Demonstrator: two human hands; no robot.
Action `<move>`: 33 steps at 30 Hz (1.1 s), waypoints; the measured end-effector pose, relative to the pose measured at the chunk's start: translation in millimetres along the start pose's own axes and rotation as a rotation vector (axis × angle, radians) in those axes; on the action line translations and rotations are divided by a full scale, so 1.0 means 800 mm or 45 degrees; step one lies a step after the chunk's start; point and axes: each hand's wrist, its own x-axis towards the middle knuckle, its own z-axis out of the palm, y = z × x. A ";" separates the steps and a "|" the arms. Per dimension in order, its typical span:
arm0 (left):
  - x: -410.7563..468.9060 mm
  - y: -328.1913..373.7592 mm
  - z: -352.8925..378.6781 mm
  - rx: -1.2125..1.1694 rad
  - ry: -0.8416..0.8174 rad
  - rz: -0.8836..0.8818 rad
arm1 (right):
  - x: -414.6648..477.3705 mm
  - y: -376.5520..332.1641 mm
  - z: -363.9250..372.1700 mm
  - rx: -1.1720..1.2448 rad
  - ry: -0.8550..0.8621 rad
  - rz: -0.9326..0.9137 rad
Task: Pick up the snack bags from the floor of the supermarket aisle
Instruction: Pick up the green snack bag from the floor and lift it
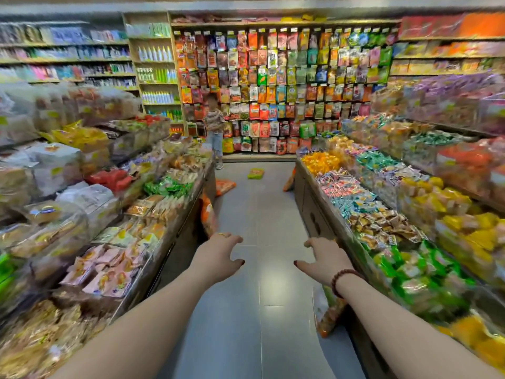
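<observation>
Grey floor (262,310), five snack bags (208,217): four orange, one green bag (255,173). Empty left hand (218,255) and right hand (325,259), fingers loosely spread.

Both arms outstretched, left hand (218,255) and right hand (325,259) empty, fingers loose.

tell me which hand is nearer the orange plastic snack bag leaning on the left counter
Left. The left hand hovers just short of the orange plastic snack bag; the right hand is across the aisle.
</observation>
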 end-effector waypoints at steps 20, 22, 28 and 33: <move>0.558 -0.178 0.092 -0.035 -0.063 -0.096 | 0.588 0.020 0.067 -0.091 -0.068 -0.036; 0.610 -0.191 0.103 -0.033 -0.069 -0.101 | 0.645 0.025 0.074 -0.076 -0.075 -0.043; 0.775 -0.226 0.143 0.015 -0.043 -0.141 | 0.838 0.055 0.091 -0.042 -0.077 -0.094; 0.911 -0.246 0.159 0.039 -0.083 -0.216 | 1.002 0.084 0.088 0.012 -0.113 -0.136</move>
